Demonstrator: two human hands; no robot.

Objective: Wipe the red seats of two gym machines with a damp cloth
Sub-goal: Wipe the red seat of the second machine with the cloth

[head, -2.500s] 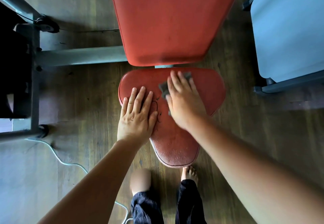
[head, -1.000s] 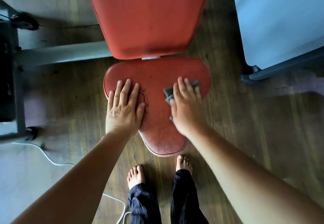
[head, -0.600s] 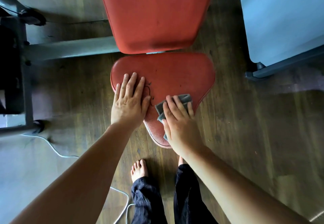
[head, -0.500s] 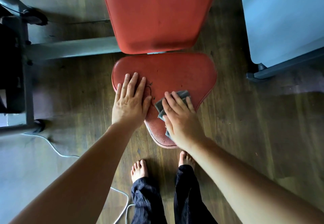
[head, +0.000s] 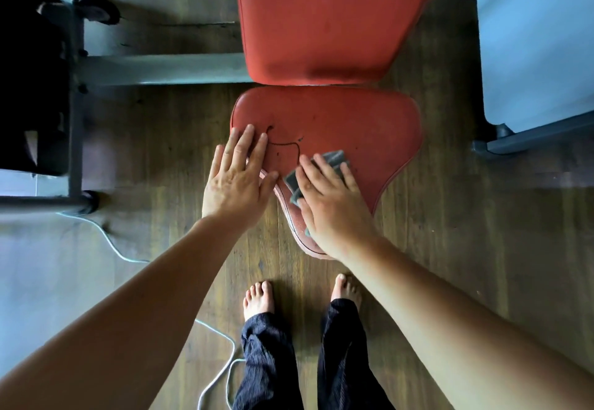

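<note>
Reaches forward and down with both bare arms, forearms converging. Lays the left grip [head: 236,181] flat, palm down, fingers straight and slightly spread. Sets the right grip [head: 328,200] just beside it, palm down, fingers straight and close together. Leaves a narrow gap between the two.

Dim, cool daylight comes in from the left. The wooden floor [head: 450,265] carries a pale bluish sheen along its left edge and dulls to dark brown toward the right. The pale panel [head: 540,40] at the right edge is the brightest patch, almost washed out, while the upper-left corner is crushed to black. A soft shadow lies under the backrest [head: 321,17] on the far edge of the seat [head: 353,130]. The left hand [head: 236,181] and right hand [head: 331,204] look slightly soft and smeared. The wide lens swells the forearms [head: 128,313] toward the bottom corners and bows the grey frame tube [head: 160,69].
</note>
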